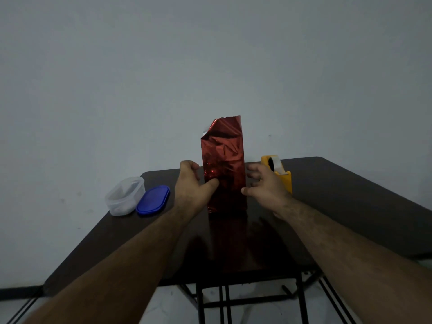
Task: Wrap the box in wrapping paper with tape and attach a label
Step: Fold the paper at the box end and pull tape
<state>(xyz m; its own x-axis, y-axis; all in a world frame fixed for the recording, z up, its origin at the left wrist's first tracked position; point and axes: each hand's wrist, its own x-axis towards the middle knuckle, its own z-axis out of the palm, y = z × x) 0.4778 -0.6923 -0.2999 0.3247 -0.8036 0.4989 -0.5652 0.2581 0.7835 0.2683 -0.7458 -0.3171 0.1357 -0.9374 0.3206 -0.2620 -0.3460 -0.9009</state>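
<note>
Arms: two bare forearms are reaching in from the near edge toward the middle of the table [350, 195].
Table: one, dark and glossy, is standing on black folding legs; it is mirroring the red wrap just in front of the box.
Left hand [191, 183]: one, is gripping the box's left side, thumb pressing on the front face, fingers curling round the far left edge.
Right hand [266, 183]: one, is hovering just beside the box's right side, fingers spread and loosely bent; whether the thumb tip is touching the wrap, cannot tell.
Box [224, 169]: one, is standing upright at mid-table between the hands, covered in crinkled red foil paper; the paper is sticking up loose and unfolded at the top, a silver underside showing at the top left corner.
Lid [153, 200]: one, blue, oval, is lying flat to the left of the left hand, touching the tub.
Tub [125, 195]: one, clear plastic, is sitting open near the left edge; contents unclear.
Tape dispenser [280, 171]: one, yellow, is sitting right of the box, its near part hidden behind the right hand, a roll showing on top.
Wall: one, plain grey, is filling the background.
</note>
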